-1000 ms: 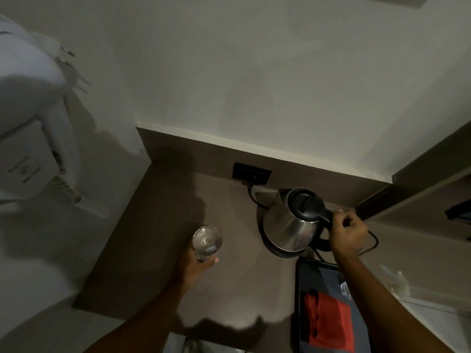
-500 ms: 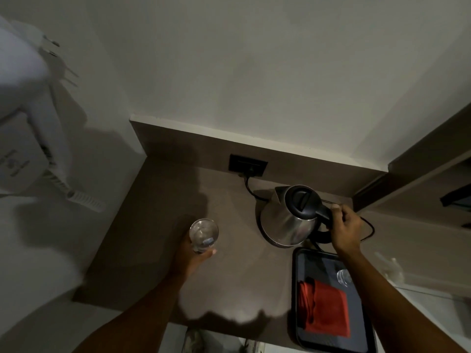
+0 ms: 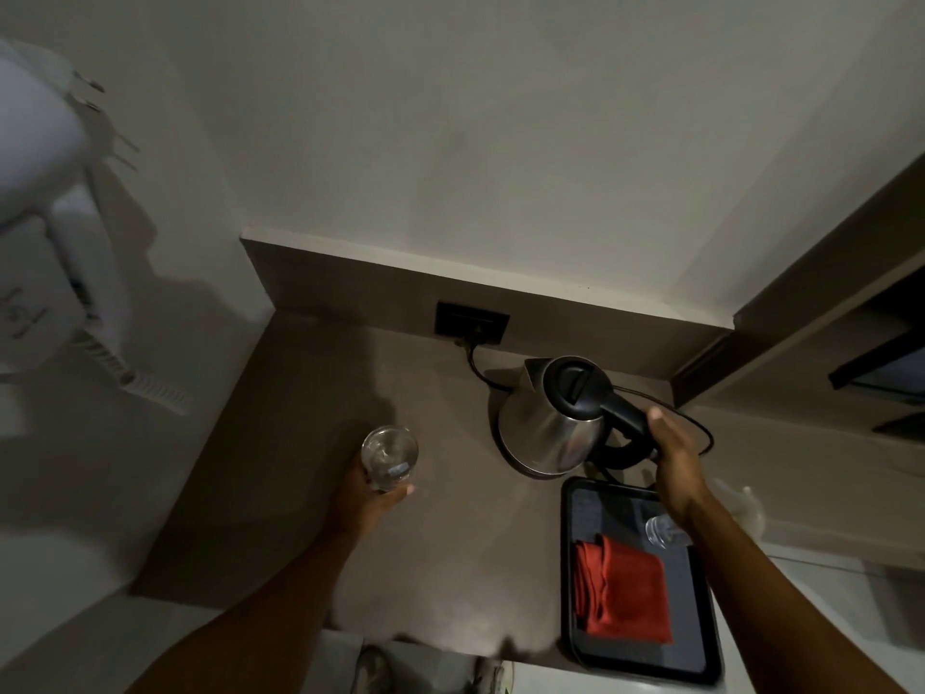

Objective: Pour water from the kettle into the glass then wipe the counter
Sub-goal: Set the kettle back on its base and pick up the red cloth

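A steel kettle (image 3: 548, 423) with a black lid and handle stands on its base at the back right of the brown counter (image 3: 450, 543). My right hand (image 3: 673, 458) is closed around the kettle's black handle. A clear glass (image 3: 389, 455) stands upright on the counter to the kettle's left, and my left hand (image 3: 368, 498) grips it from below. A folded red cloth (image 3: 623, 591) lies on a black tray (image 3: 583, 638) at the front right.
A black wall socket (image 3: 472, 322) behind the kettle holds its cord. A second glass (image 3: 660, 530) lies on the tray beside my right forearm. White fixtures (image 3: 55, 242) hang on the left wall. A shelf unit (image 3: 826, 353) borders the counter's right.
The kettle has tilted and shifted slightly in my right hand's grip. My left hand keeps hold of the glass in the same spot. The view has tipped a little.
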`<state>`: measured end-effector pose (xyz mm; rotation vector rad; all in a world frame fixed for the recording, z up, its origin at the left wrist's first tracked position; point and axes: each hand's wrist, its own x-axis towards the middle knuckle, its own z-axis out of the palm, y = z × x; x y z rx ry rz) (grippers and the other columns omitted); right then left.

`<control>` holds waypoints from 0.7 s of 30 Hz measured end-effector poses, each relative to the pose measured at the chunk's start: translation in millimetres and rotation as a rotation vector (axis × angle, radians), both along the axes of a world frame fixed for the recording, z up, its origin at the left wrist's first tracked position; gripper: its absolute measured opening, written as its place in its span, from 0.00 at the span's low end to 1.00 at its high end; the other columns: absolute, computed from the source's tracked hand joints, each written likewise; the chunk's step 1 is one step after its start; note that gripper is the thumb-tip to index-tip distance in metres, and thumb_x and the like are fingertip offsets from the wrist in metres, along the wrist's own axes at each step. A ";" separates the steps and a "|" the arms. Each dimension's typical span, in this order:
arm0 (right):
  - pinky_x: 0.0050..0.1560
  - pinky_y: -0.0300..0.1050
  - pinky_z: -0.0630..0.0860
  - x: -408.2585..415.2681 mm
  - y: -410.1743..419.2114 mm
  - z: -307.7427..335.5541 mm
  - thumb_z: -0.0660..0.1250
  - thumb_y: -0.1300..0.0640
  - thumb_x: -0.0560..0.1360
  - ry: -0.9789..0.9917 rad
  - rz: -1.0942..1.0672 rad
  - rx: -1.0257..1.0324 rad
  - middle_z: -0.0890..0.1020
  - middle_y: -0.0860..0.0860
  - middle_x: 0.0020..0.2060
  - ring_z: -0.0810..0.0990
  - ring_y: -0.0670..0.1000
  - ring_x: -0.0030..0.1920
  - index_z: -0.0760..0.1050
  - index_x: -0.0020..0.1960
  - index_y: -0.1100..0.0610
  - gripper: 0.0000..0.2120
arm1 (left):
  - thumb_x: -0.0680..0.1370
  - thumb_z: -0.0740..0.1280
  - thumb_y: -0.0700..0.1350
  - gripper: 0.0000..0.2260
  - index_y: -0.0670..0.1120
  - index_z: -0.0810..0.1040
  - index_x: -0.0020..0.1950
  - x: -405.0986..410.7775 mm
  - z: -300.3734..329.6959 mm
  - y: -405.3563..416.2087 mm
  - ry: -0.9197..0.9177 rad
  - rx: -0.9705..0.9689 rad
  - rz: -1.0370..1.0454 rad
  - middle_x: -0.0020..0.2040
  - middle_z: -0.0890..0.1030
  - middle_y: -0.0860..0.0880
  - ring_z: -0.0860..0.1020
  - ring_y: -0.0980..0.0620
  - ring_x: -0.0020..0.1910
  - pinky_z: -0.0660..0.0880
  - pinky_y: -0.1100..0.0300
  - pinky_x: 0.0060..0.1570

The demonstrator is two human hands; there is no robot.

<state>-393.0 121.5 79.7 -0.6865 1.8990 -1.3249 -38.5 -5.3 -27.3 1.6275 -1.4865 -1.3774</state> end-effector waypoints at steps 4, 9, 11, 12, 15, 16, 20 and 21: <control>0.44 0.45 0.69 5.0 0.5 4.0 0.58 0.37 0.74 -0.038 -0.031 0.019 0.79 0.50 0.46 0.77 0.50 0.48 0.79 0.41 0.45 0.17 | 0.63 0.79 0.32 0.29 0.36 0.76 0.62 -0.4 1.8 0.3 0.028 -0.008 -0.004 0.57 0.81 0.39 0.79 0.46 0.55 0.72 0.60 0.52; 0.43 0.46 0.69 7.2 -0.4 7.7 0.60 0.39 0.76 -0.040 -0.034 0.013 0.79 0.51 0.46 0.76 0.52 0.48 0.79 0.46 0.50 0.16 | 0.62 0.79 0.31 0.29 0.35 0.75 0.62 0.2 3.6 0.9 0.041 -0.047 -0.022 0.57 0.80 0.38 0.78 0.45 0.56 0.72 0.57 0.55; 0.43 0.47 0.70 9.8 -0.9 9.3 0.60 0.42 0.79 -0.032 -0.048 0.011 0.79 0.55 0.47 0.77 0.53 0.49 0.79 0.46 0.50 0.14 | 0.63 0.79 0.32 0.29 0.35 0.75 0.62 0.9 4.5 0.3 0.047 -0.057 -0.044 0.58 0.80 0.38 0.78 0.44 0.57 0.73 0.55 0.58; 0.43 0.47 0.70 11.1 -1.1 10.1 0.59 0.43 0.79 -0.030 -0.056 0.015 0.79 0.58 0.50 0.77 0.54 0.51 0.79 0.47 0.50 0.14 | 0.63 0.79 0.32 0.29 0.35 0.75 0.62 1.4 5.1 0.2 0.050 -0.058 -0.053 0.58 0.80 0.38 0.79 0.43 0.58 0.73 0.55 0.59; 0.43 0.46 0.70 14.6 -0.4 13.8 0.58 0.44 0.80 -0.027 -0.058 0.021 0.78 0.59 0.53 0.74 0.55 0.58 0.78 0.46 0.50 0.14 | 0.62 0.79 0.31 0.29 0.34 0.75 0.62 3.5 7.6 -0.2 0.067 -0.045 -0.067 0.57 0.81 0.39 0.79 0.44 0.57 0.72 0.58 0.57; 0.43 0.46 0.70 15.5 0.1 14.9 0.58 0.44 0.80 -0.030 -0.056 0.020 0.79 0.58 0.52 0.73 0.54 0.58 0.78 0.46 0.49 0.14 | 0.62 0.79 0.31 0.30 0.35 0.75 0.62 4.2 7.9 -0.1 0.076 -0.035 -0.072 0.58 0.80 0.39 0.78 0.45 0.57 0.72 0.58 0.57; 0.43 0.45 0.69 16.3 2.8 16.0 0.56 0.44 0.81 -0.067 -0.046 0.019 0.78 0.55 0.52 0.75 0.54 0.57 0.77 0.47 0.49 0.14 | 0.62 0.77 0.27 0.31 0.35 0.73 0.63 5.4 11.8 0.2 0.128 0.022 -0.080 0.56 0.79 0.42 0.78 0.48 0.55 0.74 0.64 0.52; 0.44 0.45 0.69 14.9 3.7 14.6 0.55 0.44 0.81 -0.075 -0.037 0.020 0.79 0.55 0.52 0.76 0.56 0.55 0.77 0.48 0.51 0.15 | 0.62 0.77 0.26 0.31 0.36 0.73 0.63 5.8 12.6 -0.2 0.138 0.028 -0.086 0.55 0.79 0.42 0.78 0.50 0.53 0.75 0.68 0.49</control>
